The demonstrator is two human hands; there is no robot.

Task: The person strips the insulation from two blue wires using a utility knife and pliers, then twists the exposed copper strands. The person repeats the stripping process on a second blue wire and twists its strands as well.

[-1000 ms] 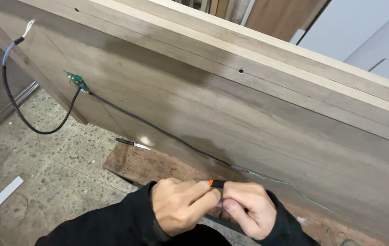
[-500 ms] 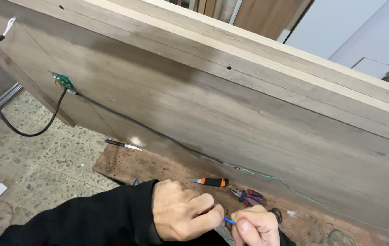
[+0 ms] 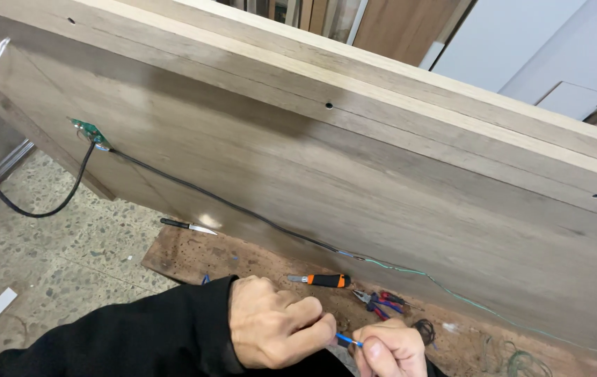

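Head view, looking down. Large wooden panel [image 3: 382, 181] leans across most of the frame, grey-brown face, pale top edge, a few small drilled holes along the upper band. Speckled stone floor [image 3: 54, 265] at lower left; a worn brown board [image 3: 242, 255] lies along the panel's foot. Black cable [image 3: 193, 192] runs across the panel face from a small green circuit board [image 3: 87, 130] at upper left, then loops down off the left side; toward the right it ends in thin green and blue wires trailing along the panel.

Left hand [image 3: 274, 324], black sleeve, fingers pinched shut on one end of a thin blue wire [image 3: 348, 340]. Right hand [image 3: 390, 352], at the bottom edge, pinches the other end. Hands are close together, the wire is held just above the brown board.

On the board: orange-handled screwdriver [image 3: 323, 281], red-and-blue pliers [image 3: 376, 301] just right of it, black-handled knife [image 3: 186, 225] further left.
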